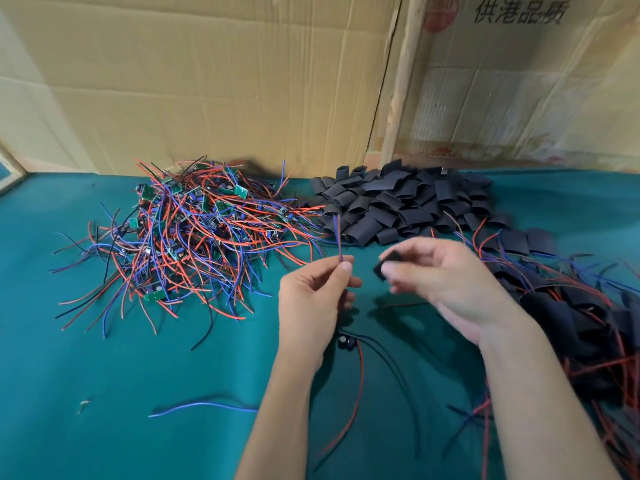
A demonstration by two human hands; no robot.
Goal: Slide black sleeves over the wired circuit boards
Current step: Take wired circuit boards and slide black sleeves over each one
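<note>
A red and a blue wire point(338, 237) are pinched upright by the left hand point(313, 299), their small circuit board point(344, 341) hanging below it over the green cloth tabletop point(104, 393). A short black sleeve point(384, 266) is gripped by the right hand point(446, 282), just beside the wire tips. Bare cloth is seen at the near left. The tangled heap of wired boards point(187, 230) and the pile of black sleeves point(408, 202) are banked against the cardboard wall point(207, 81); sleeved boards point(571, 306) crowd the right edge.

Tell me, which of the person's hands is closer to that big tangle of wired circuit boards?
Left. The left hand hovers just beside the tangle of wired circuit boards, pinching two wires. The right hand, holding a black sleeve, is farther off, by the pile of sleeves.
</note>
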